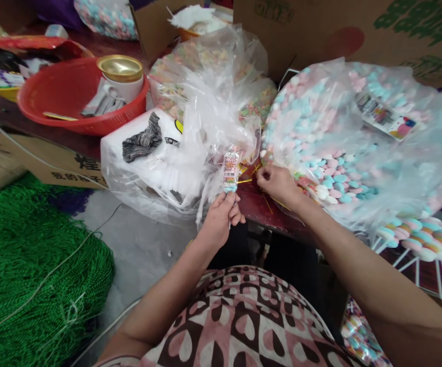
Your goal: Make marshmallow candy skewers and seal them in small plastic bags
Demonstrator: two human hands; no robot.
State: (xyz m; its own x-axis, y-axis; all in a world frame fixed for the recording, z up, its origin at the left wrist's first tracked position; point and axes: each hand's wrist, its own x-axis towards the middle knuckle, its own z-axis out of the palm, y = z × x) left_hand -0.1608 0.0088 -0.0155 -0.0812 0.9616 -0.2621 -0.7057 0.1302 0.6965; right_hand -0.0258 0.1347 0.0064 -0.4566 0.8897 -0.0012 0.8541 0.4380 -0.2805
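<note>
My left hand (223,214) pinches the lower end of a small printed candy packet (230,171), held upright over the table's front edge. Pale blue shows at the packet's bottom. At the edge of the red-brown table, my right hand (278,183) is closed, fingertips curled down by thin gold twist ties (244,180). What those fingertips hold, if anything, is hidden. Just right of that hand lies a large clear bag of pink, blue and white marshmallows (333,176). Behind the packet stands a clear bag of small multicoloured candies (182,63).
A red basin (68,92) with a gold-lidded can (120,69) stands at the left. Marshmallow sticks (419,237) lie at the right edge. A white plastic bag (140,176) bears a striped cloth (143,138). Green cord (45,275) is heaped lower left; cardboard boxes (320,35) stand behind.
</note>
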